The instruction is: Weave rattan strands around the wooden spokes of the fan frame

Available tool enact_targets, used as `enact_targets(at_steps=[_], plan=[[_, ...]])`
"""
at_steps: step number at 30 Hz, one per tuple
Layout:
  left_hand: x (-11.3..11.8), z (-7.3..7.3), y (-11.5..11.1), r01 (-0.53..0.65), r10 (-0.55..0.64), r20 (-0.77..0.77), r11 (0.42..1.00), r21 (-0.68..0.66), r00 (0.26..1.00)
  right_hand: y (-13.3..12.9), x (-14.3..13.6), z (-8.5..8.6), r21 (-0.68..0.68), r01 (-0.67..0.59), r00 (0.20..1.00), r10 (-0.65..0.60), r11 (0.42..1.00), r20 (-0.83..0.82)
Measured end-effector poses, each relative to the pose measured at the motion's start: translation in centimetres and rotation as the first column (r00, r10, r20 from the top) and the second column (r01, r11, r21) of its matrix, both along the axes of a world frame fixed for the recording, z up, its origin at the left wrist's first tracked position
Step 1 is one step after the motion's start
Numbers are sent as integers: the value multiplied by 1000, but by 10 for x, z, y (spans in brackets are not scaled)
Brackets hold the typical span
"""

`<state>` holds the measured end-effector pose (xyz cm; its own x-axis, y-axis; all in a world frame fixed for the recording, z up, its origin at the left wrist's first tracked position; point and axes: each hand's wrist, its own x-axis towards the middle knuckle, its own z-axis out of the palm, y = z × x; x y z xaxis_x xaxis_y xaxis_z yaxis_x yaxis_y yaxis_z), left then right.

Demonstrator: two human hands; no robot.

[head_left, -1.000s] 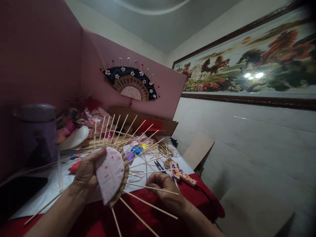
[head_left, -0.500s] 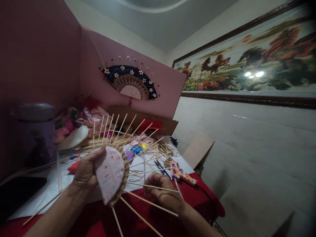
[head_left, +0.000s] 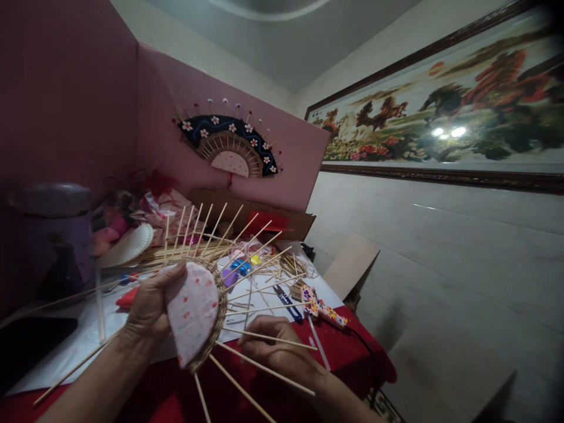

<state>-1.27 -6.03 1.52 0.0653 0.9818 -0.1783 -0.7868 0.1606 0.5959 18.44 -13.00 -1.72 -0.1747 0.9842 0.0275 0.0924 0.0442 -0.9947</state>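
Observation:
A half-round piece covered in pink-dotted white cloth [head_left: 194, 314] has a woven brown rim [head_left: 220, 305] with thin sticks fanning out of it. My left hand [head_left: 152, 296] grips its straight side, thumb on the cloth. Among the lower right sticks, my right hand [head_left: 275, 346] has its fingers curled together near the rim; a thin strand rises from near the fingertips, and what they pinch is too small to make out. Behind the piece, a long strand runs off to the left.
Blue snips [head_left: 288, 304] and a flower-patterned glue gun [head_left: 324, 308] with a cable lie right of the work. A dark phone [head_left: 35, 346] and a lilac container [head_left: 55, 244] stand left. A finished fan [head_left: 231, 144] hangs on the pink board behind.
My right hand has moved left and slightly down, closer to the woven rim, uncovering more of the snips. The view has shifted slightly.

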Motion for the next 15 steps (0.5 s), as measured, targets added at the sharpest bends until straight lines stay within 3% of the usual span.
enact_targets(at_steps=[3,7,9,11,13,15], plan=[[-1,1,-1,2,-2,-9,1000,6,1000,1,-1,0,21,-38,993,36,999,112],[-2,1,-1,-23,23,-6,999,25,1000,5,11,-5,259,-134,961,62,957,268],[-2,1,-2,-5,5,2,999,48,1000,6,25,-7,402,-73,938,-74,913,338],[-1,1,-3,3,-4,9,998,67,1000,7,46,-6,560,34,880,-291,828,376],[0,2,-4,-3,3,3,998,60,1000,11,73,-4,650,99,771,-471,753,429],[1,4,-4,-12,12,-13,999,38,1000,17,102,-3,644,176,603,-599,744,527]])
